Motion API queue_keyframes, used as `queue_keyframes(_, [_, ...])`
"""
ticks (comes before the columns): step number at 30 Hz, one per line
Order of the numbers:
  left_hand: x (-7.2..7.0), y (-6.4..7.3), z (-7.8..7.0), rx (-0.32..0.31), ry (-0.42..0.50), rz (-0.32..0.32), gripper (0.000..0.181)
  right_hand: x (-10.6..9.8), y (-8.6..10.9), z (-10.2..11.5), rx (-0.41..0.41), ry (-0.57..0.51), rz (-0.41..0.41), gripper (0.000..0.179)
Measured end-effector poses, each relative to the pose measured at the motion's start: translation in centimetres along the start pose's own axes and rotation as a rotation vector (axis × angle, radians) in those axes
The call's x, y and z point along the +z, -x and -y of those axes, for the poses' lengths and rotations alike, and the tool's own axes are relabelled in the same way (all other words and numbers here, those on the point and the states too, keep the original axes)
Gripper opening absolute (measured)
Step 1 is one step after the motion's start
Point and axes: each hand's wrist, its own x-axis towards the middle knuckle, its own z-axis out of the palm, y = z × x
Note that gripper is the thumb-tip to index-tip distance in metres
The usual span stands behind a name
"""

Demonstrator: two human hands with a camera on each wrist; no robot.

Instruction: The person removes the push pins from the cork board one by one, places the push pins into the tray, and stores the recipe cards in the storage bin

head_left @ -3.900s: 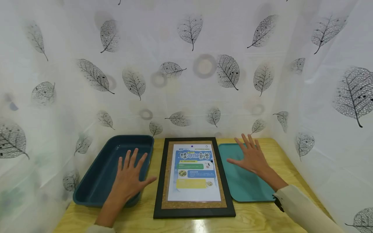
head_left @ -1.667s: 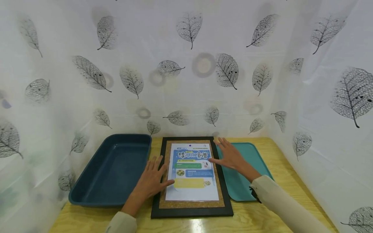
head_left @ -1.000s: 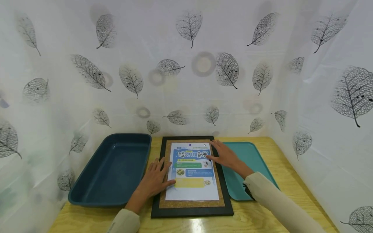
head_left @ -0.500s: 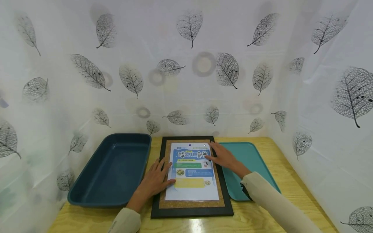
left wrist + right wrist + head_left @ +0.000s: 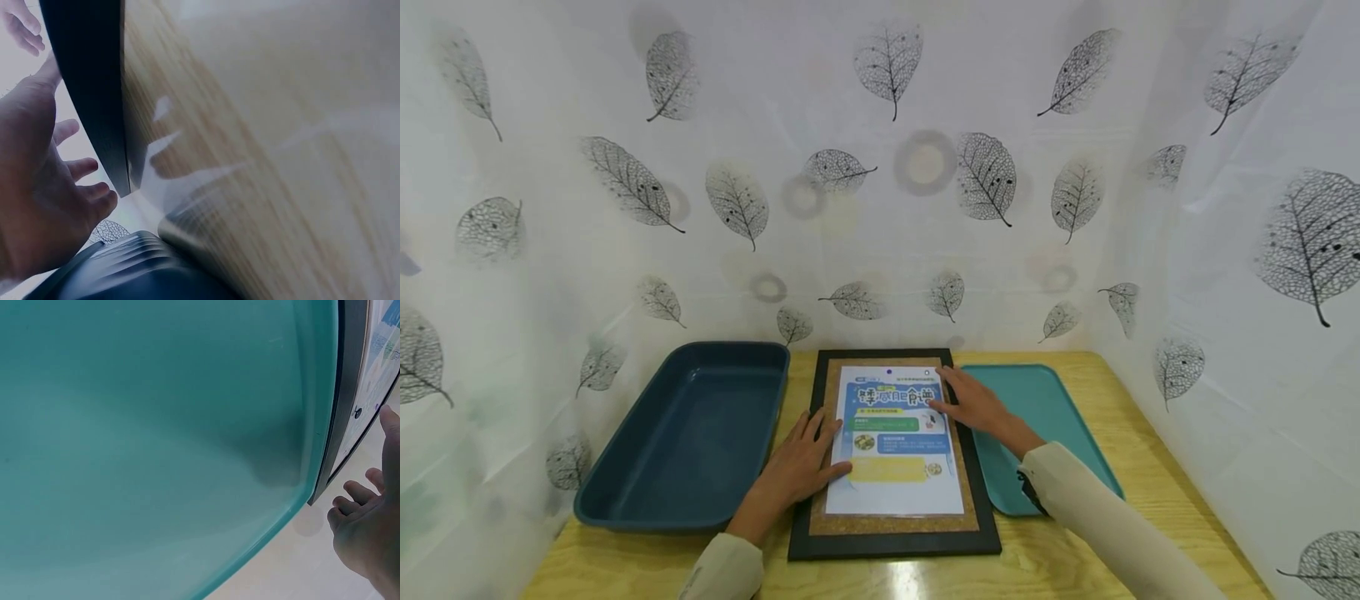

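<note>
A black-framed corkboard point(image 5: 895, 546) lies flat in the middle of the table, bearing a printed poster point(image 5: 898, 500) with colourful panels and large lettering. Pins dot the poster's upper part: a purple pushpin point(image 5: 889, 372) and a white pushpin point(image 5: 927, 372) at the top, plus a dark pushpin point(image 5: 357, 413) in the right wrist view. My left hand point(image 5: 797, 462) lies with spread fingers over the board's left edge, thumb reaching onto the poster. Across from it, my right hand point(image 5: 977, 404) spreads over the upper right edge, its fingertips at the poster's side. Neither hand grips anything.
To the left of the board stands a deep dark blue bin point(image 5: 625, 492) with high walls. A shallow teal tray point(image 5: 1045, 433) lies at its right, partly beneath my right forearm. A leaf-printed curtain point(image 5: 865, 242) encloses the wooden table point(image 5: 1157, 467) at the back and sides.
Both hands have come inward, the left from over the blue bin and the right from over the teal tray, down to the board's edges. Within the last half second they barely move.
</note>
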Motion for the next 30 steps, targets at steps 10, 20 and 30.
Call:
queue_keyframes(10, [0.1,-0.3,0.3,-0.009,0.061,0.015,0.079,0.3,-0.6,-0.2,-0.002,0.013,0.008,0.079])
queue_keyframes(20, [0.3,-0.2,0.5,-0.001,0.064,0.02,0.09,0.4,-0.8,0.4,0.006,0.018,0.023,0.077])
queue_keyframes(30, [0.4,-0.3,0.8,-0.005,0.056,0.035,0.09,0.9,-1.6,0.4,0.028,0.05,0.053,0.078])
